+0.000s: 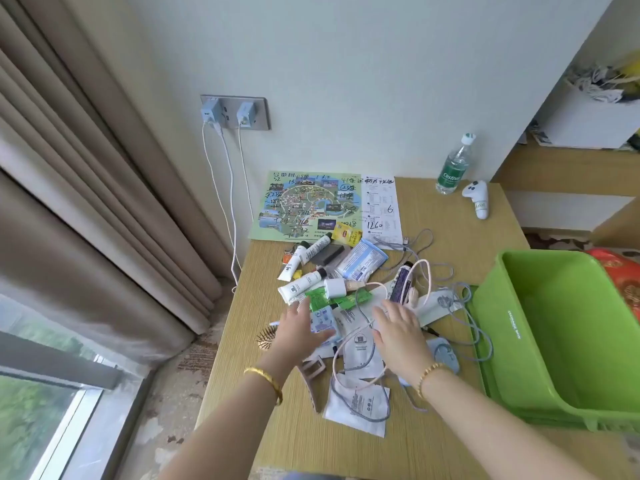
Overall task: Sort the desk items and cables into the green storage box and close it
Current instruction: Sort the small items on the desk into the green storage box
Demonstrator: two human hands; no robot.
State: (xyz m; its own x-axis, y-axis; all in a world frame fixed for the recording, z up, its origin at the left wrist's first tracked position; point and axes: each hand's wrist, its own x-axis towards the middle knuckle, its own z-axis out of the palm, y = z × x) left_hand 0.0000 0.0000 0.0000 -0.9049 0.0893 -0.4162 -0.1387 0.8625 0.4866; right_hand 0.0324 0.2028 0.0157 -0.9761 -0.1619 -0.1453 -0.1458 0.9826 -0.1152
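Both forearms reach forward over the wooden surface, each wrist with a gold bracelet. The left hand hovers palm down with its fingers spread wide, holding nothing; the right hand does the same, its fingers flat and loosely apart above the clutter.

Nearest, below the wrists, lie white paper packets looped by a grey cable, and a beige hair clip just under the left wrist. A round hairbrush sits to the left of the left hand. Under and between the fingers lie small sachets and a pink cable.

Just beyond the fingertips are green packets, a white charger plug, several white tubes and a purple tube. Further grey cable trails right of the right hand, touching the green storage box, which stands open and tilted at the surface's right edge, its inside bare as far as it shows.

Farther off lie a pale blue pack, a yellow tea bag and a map sheet with handwriting. At the far right stand a water bottle and a white controller.
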